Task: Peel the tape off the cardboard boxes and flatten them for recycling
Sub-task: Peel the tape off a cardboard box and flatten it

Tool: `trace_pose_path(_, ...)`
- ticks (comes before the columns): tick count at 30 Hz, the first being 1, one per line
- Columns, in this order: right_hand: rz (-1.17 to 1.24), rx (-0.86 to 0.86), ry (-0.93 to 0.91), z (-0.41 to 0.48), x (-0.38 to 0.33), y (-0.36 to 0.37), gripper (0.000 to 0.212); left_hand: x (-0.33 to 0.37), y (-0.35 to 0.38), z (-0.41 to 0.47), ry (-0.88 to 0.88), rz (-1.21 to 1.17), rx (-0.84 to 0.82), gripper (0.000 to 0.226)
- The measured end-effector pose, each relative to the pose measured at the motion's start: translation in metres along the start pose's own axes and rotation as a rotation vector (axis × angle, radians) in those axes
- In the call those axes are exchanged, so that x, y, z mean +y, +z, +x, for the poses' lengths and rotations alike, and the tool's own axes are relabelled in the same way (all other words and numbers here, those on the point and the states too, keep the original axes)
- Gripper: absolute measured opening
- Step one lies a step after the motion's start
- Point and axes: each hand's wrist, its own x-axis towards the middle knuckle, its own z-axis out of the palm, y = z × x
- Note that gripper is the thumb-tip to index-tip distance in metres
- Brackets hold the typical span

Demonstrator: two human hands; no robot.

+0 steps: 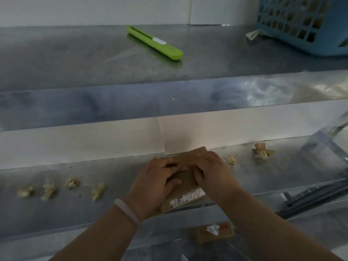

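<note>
Lower shelf point(37, 213), L side: four crumpled tape wads point(49, 189). Upper shelf: green cutter point(154, 43), lying flat. Ctr: cardboard box point(185, 183) sits on lower shelf near front edge, label toward front. L hand point(156, 178) on box top, fingers curled, thumb pinching at top seam. R hand point(211, 170) alongside, fingers bent together, gripping box top. Far R: blue basket point(305, 21).

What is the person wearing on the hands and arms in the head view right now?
Both hands are bare, with no gloves: the left hand and the right hand. No rings show. Both forearms are uncovered, with no sleeves in view. The only item worn is a smooth pale pinkish-white bangle on the left wrist; the right wrist carries nothing.
</note>
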Motion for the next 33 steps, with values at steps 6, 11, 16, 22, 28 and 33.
trace_pose_path(6,0.087,-0.176,0.146,0.002,0.0,-0.008,0.035,0.003,-0.001,0.0,0.001,0.004,0.001,0.042)
trace_pose_path(11,0.002,-0.243,0.245,0.007,-0.007,-0.009,0.027,0.002,0.0,0.0,-0.019,-0.027,0.006,0.042)
trace_pose_path(16,-0.123,-0.306,0.202,0.013,-0.013,-0.013,0.014,0.004,-0.001,-0.001,-0.018,-0.035,0.006,0.045)
trace_pose_path(22,-0.138,-0.225,0.268,0.022,0.008,-0.037,0.011,0.003,-0.003,0.0,-0.014,0.012,-0.026,0.046)
trace_pose_path(28,-0.247,-0.125,0.032,0.016,0.007,-0.035,0.017,0.004,-0.004,0.001,-0.028,0.029,-0.042,0.046)
trace_pose_path(33,-0.07,-0.165,0.077,0.008,-0.01,-0.018,0.023,0.01,-0.001,0.0,-0.084,0.027,-0.057,0.047)
